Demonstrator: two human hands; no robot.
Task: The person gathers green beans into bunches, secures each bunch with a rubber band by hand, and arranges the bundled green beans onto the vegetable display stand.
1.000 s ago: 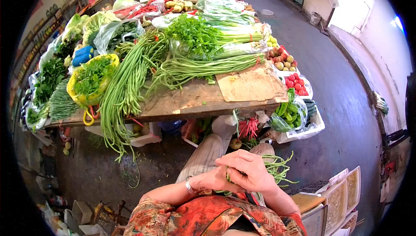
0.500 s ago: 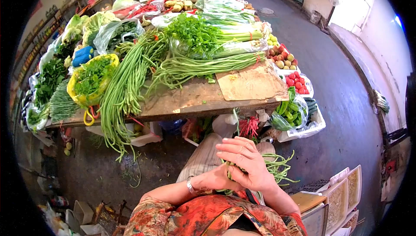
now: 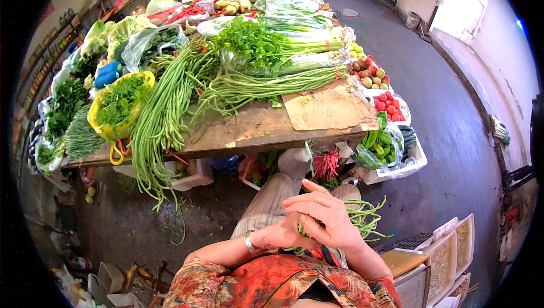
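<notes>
A bunch of long green beans [image 3: 367, 218] lies across my lap, its loose ends fanning out to the right. My left hand [image 3: 286, 234], with a silver bracelet at the wrist, is closed around the bunch. Over it lies my right hand [image 3: 324, 213], its thumb and bent fingers also closed about the beans, with one finger raised. The part of the bunch between my palms is mostly hidden. Ahead of my knees, more long beans [image 3: 161, 110] hang over the edge of the wooden table [image 3: 226, 129], and another bundle [image 3: 266, 88] lies flat on it.
Celery [image 3: 255, 42] and other greens cover the table's far part; a cardboard piece [image 3: 328, 107] lies at its right corner. Red strings [image 3: 326, 165] hang below it. Green peppers [image 3: 378, 148] and tomatoes [image 3: 388, 107] stand beside it. White trays [image 3: 442, 262] are at my right.
The fingers of my right hand have bent down over the bunch, leaving one finger lifted. My left hand and the beans have hardly moved.
</notes>
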